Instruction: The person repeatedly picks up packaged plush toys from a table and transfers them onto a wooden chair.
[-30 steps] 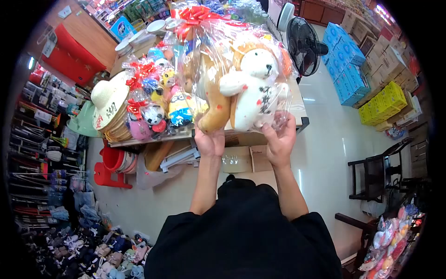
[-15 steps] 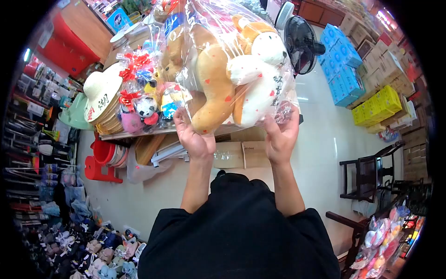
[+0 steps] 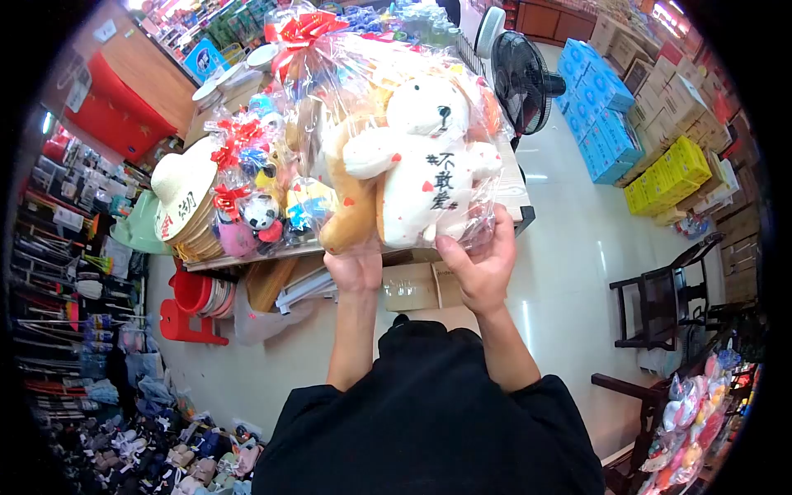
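Observation:
A clear plastic bag (image 3: 326, 62) tied with a red bow (image 3: 307, 29) holds plush toys. In it, a white plush bear (image 3: 429, 198) with small red hearts and black writing faces me, beside a tan plush toy (image 3: 351, 223). My left hand (image 3: 356, 268) supports the bag's lower left from below, its fingers mostly hidden behind the tan toy. My right hand (image 3: 483, 264) is closed on the lower right corner of the bag, thumb in front. The bag is at the table's (image 3: 516, 186) near edge; whether it rests there I cannot tell.
Left of the bag are small wrapped toys (image 3: 247, 177) with red bows and stacked straw hats (image 3: 186, 190). A black fan (image 3: 524, 82) stands behind at right. Red stools (image 3: 186, 322), a wooden chair (image 3: 660, 293) and stacked boxes (image 3: 598, 115) stand around. Shoes (image 3: 157, 454) lie lower left.
The bag has turned and come lower, so the white bear now faces me with its writing readable and the red bow shows on top. My right hand has moved left and down.

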The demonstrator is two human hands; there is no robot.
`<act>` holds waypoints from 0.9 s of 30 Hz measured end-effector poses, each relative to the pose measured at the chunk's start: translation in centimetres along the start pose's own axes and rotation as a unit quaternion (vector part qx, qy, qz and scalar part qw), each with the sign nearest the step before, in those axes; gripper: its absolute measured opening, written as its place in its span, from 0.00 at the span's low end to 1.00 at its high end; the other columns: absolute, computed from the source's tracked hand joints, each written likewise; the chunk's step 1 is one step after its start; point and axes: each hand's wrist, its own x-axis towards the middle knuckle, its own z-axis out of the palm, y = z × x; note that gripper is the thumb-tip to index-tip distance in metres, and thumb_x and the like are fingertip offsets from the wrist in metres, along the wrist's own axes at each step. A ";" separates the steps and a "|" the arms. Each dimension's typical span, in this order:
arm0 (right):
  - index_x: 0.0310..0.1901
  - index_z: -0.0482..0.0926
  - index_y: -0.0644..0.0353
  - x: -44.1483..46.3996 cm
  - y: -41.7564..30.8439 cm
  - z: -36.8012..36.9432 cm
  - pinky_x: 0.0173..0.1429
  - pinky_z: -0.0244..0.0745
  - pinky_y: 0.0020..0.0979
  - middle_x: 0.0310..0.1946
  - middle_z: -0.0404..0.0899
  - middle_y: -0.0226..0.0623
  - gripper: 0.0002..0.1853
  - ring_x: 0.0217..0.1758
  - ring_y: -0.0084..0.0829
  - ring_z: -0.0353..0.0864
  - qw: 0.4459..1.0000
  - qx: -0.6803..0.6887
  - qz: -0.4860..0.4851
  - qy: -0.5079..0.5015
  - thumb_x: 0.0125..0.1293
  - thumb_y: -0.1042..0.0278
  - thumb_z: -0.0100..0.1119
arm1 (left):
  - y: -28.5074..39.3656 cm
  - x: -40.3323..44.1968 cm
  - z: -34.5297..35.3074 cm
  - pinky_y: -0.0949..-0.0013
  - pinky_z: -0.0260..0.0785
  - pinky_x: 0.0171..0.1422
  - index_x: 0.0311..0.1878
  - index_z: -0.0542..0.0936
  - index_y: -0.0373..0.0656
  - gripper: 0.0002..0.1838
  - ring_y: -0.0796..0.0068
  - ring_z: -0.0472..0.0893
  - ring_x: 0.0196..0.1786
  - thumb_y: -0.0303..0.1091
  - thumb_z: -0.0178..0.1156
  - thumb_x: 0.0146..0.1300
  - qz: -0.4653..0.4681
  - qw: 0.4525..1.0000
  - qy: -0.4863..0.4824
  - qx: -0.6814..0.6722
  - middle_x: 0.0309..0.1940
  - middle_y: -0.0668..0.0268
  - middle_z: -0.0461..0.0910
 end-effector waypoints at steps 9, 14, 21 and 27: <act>0.56 0.63 0.67 0.8 0.4 -0.2 0.59 0.68 0.30 0.49 0.72 0.38 0.25 0.53 0.26 0.72 1.000 0.006 0.004 -0.006 0.59 0.79 0.61 | -0.5 -0.4 -1.4 0.51 0.61 0.69 0.65 0.64 0.39 0.25 0.58 0.68 0.65 0.31 0.46 0.63 -0.024 0.988 0.138 0.067 0.62 0.57 0.69; 0.57 0.64 0.69 1.8 -0.3 -0.3 0.60 0.67 0.30 0.50 0.73 0.39 0.24 0.52 0.25 0.73 1.000 -0.007 0.009 0.014 0.60 0.77 0.60 | -0.2 -1.4 0.3 0.54 0.67 0.62 0.64 0.63 0.45 0.29 0.57 0.71 0.60 0.24 0.46 0.56 -0.002 0.989 0.127 0.082 0.60 0.57 0.68; 0.57 0.66 0.71 3.0 0.3 -1.7 0.59 0.67 0.28 0.49 0.75 0.39 0.22 0.52 0.25 0.74 0.997 0.022 0.056 0.038 0.62 0.75 0.57 | -0.3 -3.2 1.9 0.52 0.66 0.61 0.58 0.63 0.44 0.31 0.56 0.70 0.58 0.13 0.43 0.47 0.050 0.986 0.125 0.095 0.57 0.55 0.67; 0.57 0.65 0.71 3.1 0.3 -2.0 0.59 0.67 0.28 0.49 0.75 0.39 0.22 0.51 0.25 0.74 0.993 0.076 0.081 0.043 0.61 0.77 0.54 | -0.7 -4.9 2.4 0.53 0.66 0.61 0.56 0.64 0.45 0.30 0.59 0.71 0.58 0.13 0.44 0.47 0.104 0.979 0.150 0.096 0.55 0.58 0.69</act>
